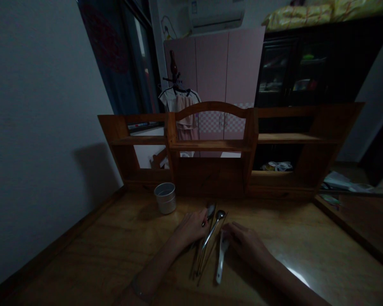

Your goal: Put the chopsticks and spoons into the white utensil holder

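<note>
My left hand (193, 226) is closed on a metal spoon (211, 209), whose bowl points away from me. My right hand (244, 242) pinches the bowl end of a white spoon (221, 263), its handle pointing toward me on the wooden table. Between the two hands lies a shiny long-handled metal spoon (212, 233), bowl at the far end. Several thin chopsticks (207, 260) lie beside and under it. Beyond my left hand stands an upright silver metal cup (166, 199); its inside bottom is hidden.
A wooden shelf rack (210, 176) runs along the back of the table (130, 255). A white wall (44, 148) borders the left side. Farther off are a pink wardrobe (212, 72), a coat stand with clothes (175, 91) and a dark cabinet (306, 68). The light is dim.
</note>
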Demonstrator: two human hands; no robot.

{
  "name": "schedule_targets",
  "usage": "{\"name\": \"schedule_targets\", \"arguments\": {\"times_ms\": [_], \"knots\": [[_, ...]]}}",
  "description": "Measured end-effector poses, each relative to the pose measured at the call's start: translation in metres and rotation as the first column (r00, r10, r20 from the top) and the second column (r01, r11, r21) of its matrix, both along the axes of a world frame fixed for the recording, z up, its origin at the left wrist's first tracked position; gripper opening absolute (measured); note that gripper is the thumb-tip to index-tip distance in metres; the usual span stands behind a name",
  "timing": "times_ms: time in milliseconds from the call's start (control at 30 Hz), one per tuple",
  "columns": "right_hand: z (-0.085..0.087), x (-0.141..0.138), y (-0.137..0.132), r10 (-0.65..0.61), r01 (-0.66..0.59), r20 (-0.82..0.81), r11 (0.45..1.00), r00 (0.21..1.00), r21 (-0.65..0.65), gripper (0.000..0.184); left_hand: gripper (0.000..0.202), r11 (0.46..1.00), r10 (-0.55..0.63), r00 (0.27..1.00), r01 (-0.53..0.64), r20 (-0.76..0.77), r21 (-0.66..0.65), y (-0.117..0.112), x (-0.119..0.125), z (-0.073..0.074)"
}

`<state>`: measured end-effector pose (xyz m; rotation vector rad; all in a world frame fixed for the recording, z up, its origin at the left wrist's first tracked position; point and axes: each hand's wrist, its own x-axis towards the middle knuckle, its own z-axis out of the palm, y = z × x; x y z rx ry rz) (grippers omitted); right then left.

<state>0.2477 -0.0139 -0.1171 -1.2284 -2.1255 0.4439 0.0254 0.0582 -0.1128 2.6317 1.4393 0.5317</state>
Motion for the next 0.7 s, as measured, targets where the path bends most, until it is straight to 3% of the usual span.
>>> {"name": "schedule_targets", "arguments": {"times_ms": [167,267,333,400,467,533,567,633,700], "knots": [[-0.006,0.001,0.007,-0.095,0.095,-0.044,0.995,0.995,0.003,0.017,0.01,0.999,0.044,0.997,-0.042,0.059,-0.031,0.004,0.003,-0.002],[-0.005,-0.001,0.008,-0.058,0.057,-0.096,0.998,0.994,-0.017,0.017,0.016,0.989,0.135,0.988,-0.13,0.072,-0.071,0.003,0.007,0.001],[-0.002,-0.003,0.006,0.002,-0.005,-0.134,1.0,0.991,-0.024,0.016,0.023,0.978,0.206,0.972,-0.209,0.109,0.015,0.0,0.007,0.011],[0.001,-0.005,0.004,0.027,-0.031,-0.151,0.999,0.988,-0.022,0.016,0.025,0.933,0.254,0.941,-0.299,0.223,0.202,-0.002,0.002,0.03],[0.003,-0.004,0.003,0.015,-0.018,-0.14,1.0,0.99,-0.019,0.016,0.021,0.824,0.242,0.881,-0.408,0.408,0.392,0.002,-0.011,0.052],[0.006,-0.002,0.001,0.0,-0.001,-0.126,1.0,0.992,-0.005,0.017,0.04,0.712,0.188,0.776,-0.53,0.602,0.46,0.012,-0.031,0.07],[0.007,-0.001,0.001,-0.001,0.002,-0.122,1.0,0.992,0.008,0.017,0.054,0.681,0.176,0.715,-0.584,0.676,0.441,0.02,-0.042,0.075],[0.01,0.002,0.0,0.006,-0.001,-0.117,0.999,0.993,0.035,0.016,0.076,0.686,0.189,0.618,-0.64,0.763,0.348,0.038,-0.068,0.072],[0.012,0.005,-0.002,0.027,-0.024,-0.097,0.999,0.995,0.038,0.016,0.098,0.731,0.243,0.544,-0.647,0.803,0.217,0.055,-0.093,0.056]]}}
